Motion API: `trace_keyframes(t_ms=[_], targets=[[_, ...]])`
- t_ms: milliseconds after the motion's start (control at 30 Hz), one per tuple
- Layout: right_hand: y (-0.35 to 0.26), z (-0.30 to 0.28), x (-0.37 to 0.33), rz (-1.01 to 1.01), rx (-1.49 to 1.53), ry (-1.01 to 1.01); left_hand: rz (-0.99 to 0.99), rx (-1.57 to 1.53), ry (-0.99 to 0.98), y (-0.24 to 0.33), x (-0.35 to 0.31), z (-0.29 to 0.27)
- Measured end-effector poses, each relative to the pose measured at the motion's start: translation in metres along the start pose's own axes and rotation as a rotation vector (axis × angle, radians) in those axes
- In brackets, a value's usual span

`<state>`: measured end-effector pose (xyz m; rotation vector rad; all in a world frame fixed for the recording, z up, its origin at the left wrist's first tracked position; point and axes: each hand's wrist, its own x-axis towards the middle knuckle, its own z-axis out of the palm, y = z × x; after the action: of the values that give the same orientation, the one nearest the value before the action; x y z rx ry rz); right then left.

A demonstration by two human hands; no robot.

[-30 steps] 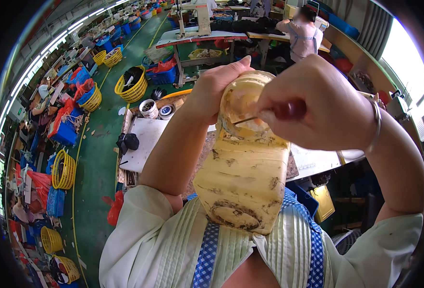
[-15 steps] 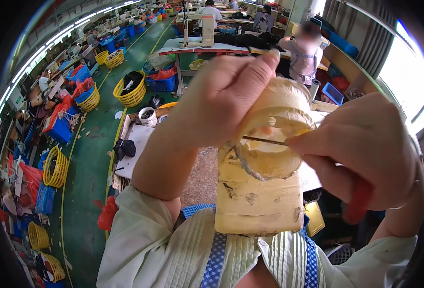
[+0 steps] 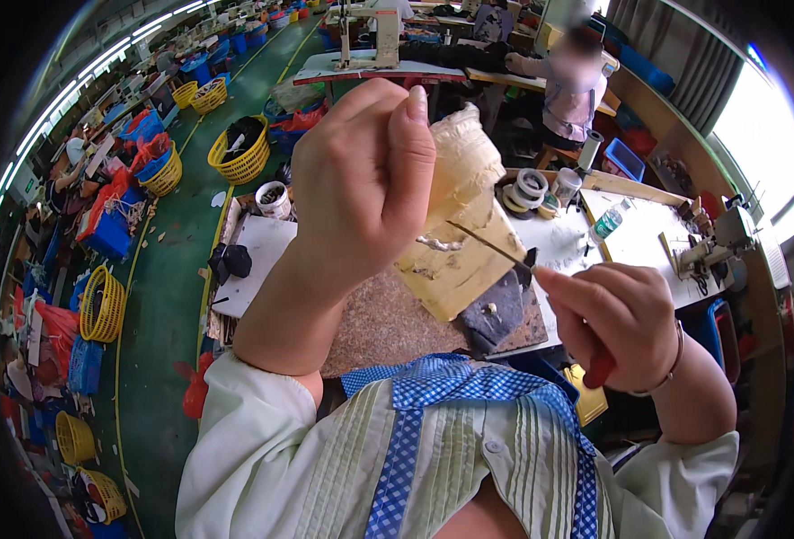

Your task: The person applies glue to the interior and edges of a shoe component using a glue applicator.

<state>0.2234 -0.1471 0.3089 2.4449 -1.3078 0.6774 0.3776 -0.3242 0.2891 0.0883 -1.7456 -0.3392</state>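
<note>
A yellowed plastic container [image 3: 455, 274] with a wide neck, crusted with pale dried residue, hangs tilted in front of me. My left hand [image 3: 365, 171] is closed at its neck, its thumb pointing up; the fingertips are hidden behind the hand. In my right hand [image 3: 617, 323] is a thin, dark-bladed tool [image 3: 491, 244] with a red handle. Its tip reaches across the container near the opening; I cannot tell whether it touches. Below the container, a dark grey cloth [image 3: 489, 316] with a pale blob lies on a speckled brown board [image 3: 379, 328].
Tape rolls [image 3: 529, 186], a clear bottle [image 3: 608, 220] and a small machine [image 3: 716, 242] stand on the white table to the right. A white tub [image 3: 274, 199] and black bundle [image 3: 230, 261] are at left. Ahead, a person [image 3: 572, 90] sits near another sewing machine [image 3: 383, 40].
The container has been lowered, moved left and tilted, turning its opening away from me. My left hand has shifted left; my right hand has dropped down and left, with the tool drawn back.
</note>
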Motion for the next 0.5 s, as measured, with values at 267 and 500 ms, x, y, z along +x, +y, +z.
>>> trace_keyframes(t_ms=[267, 500], targets=[[-0.001, 0.032, -0.007, 0.095, 0.192, 0.106, -0.033, 0.071, -0.011, -0.018, -0.028, 0.011], [0.008, 0.052, -0.025, 0.198, 0.125, 0.136, -0.140, 0.137, -0.114, -0.018, -0.046, 0.013]])
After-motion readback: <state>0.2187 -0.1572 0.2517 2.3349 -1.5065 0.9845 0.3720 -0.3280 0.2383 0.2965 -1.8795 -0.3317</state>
